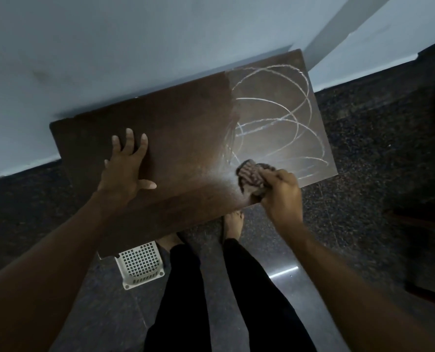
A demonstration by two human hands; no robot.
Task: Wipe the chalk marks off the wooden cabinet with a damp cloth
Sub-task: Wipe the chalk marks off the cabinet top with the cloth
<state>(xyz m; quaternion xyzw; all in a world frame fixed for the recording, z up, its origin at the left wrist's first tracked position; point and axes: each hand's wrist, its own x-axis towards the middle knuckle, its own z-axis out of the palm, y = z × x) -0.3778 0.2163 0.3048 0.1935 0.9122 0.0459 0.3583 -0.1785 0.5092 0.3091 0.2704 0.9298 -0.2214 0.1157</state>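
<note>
Black trousers [180,301] and bare feet [233,222] stand on a dark speckled floor [363,199] at the near edge of the cabinet [180,138]; a white plastic basket [141,265] sits near left, partly under the top; a pale wall [109,47] runs along the far side; the brown wooden top is plain dark on its left half, with looping white chalk marks [274,120] across the right; the left hand [125,171] lies flat, fingers spread; the right hand [282,196] grips a crumpled brownish cloth [252,177] at the marks' near edge.
</note>
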